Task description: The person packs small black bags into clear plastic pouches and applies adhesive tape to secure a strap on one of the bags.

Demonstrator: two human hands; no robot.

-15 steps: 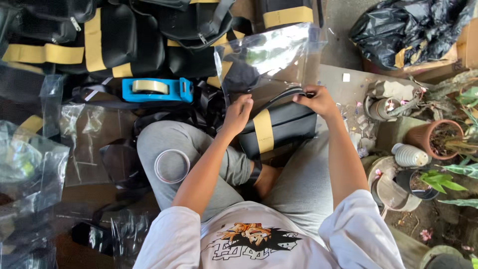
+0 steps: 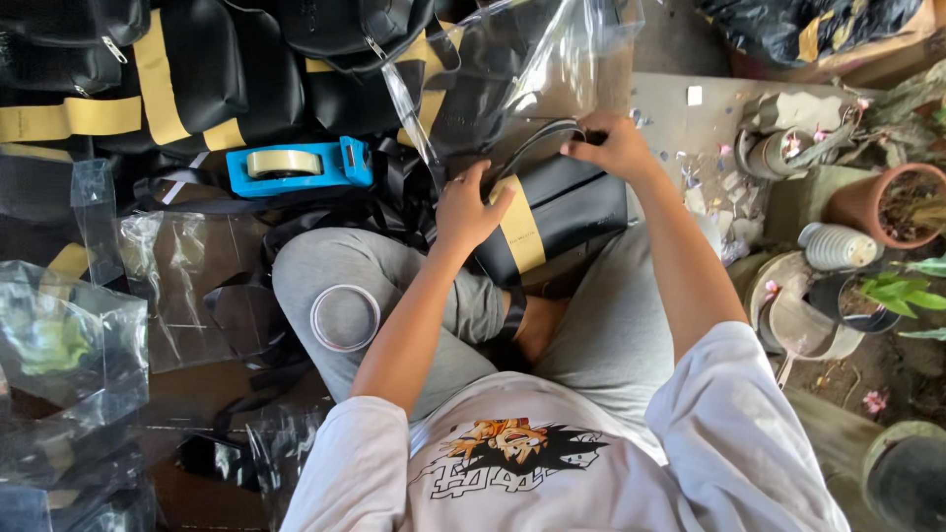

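Observation:
I sit cross-legged with a black bag with a yellow stripe (image 2: 567,212) on my lap. My left hand (image 2: 468,209) presses on the bag's near end, fingers curled over its edge. My right hand (image 2: 616,148) grips the bag's dark handle at the far end. A clear plastic sleeve (image 2: 532,69) stands open just beyond the bag, its mouth towards my hands. A roll of clear tape (image 2: 345,317) rests on my left knee.
A blue tape dispenser (image 2: 301,166) lies left of the bag. Black-and-yellow bags (image 2: 177,79) are stacked at the back left. Several clear plastic sleeves (image 2: 69,335) lie at the left. Clay and white pots (image 2: 882,202) with plants stand at the right.
The view has closed in and shifted slightly. Both hands stay on the bag; the right hand has moved a little further along the handle towards the plastic sleeve.

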